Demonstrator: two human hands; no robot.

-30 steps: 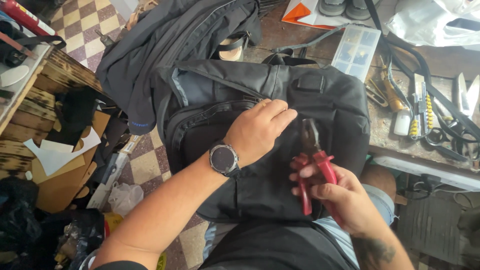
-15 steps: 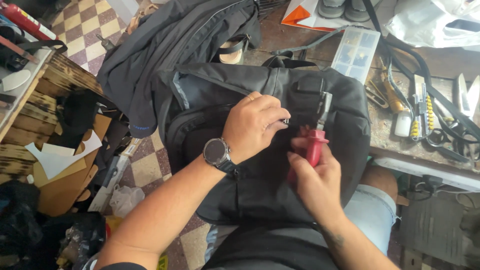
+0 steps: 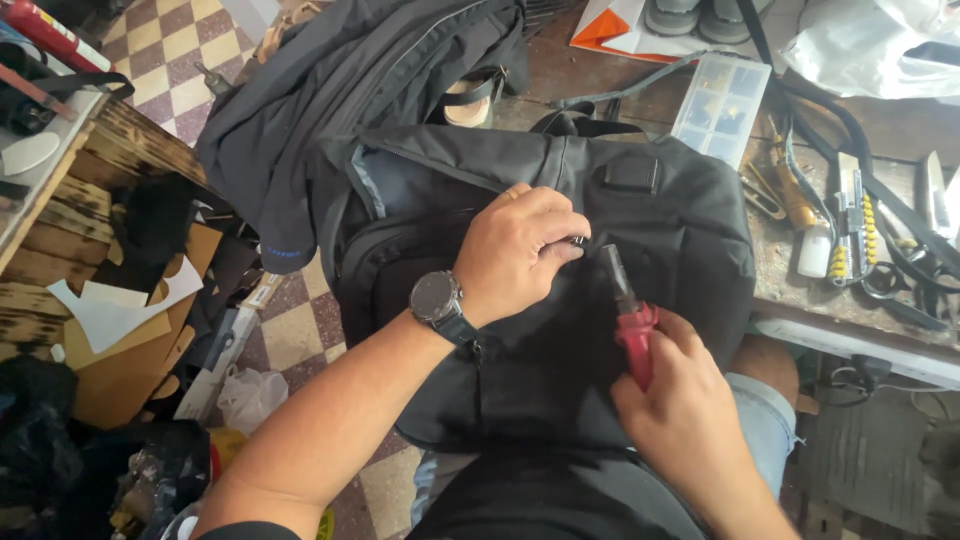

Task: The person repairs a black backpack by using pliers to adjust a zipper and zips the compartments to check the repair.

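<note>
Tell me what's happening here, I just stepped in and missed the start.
A person has a black backpack across their lap. The left hand, with a wristwatch on that arm, pinches a small metal piece on the bag's front. The right hand grips red-handled pliers, nose pointed at that piece. A workbench with tools and straps lies to the right.

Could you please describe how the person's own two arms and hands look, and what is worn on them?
Both forearms are bare, with no gloves. The left hand has a ring on one of its fingers, and the left wrist wears a wristwatch with a round dark face and a dark strap. A dark sleeve edge shows near the left upper arm. The right hand wears nothing that the view shows.
</note>
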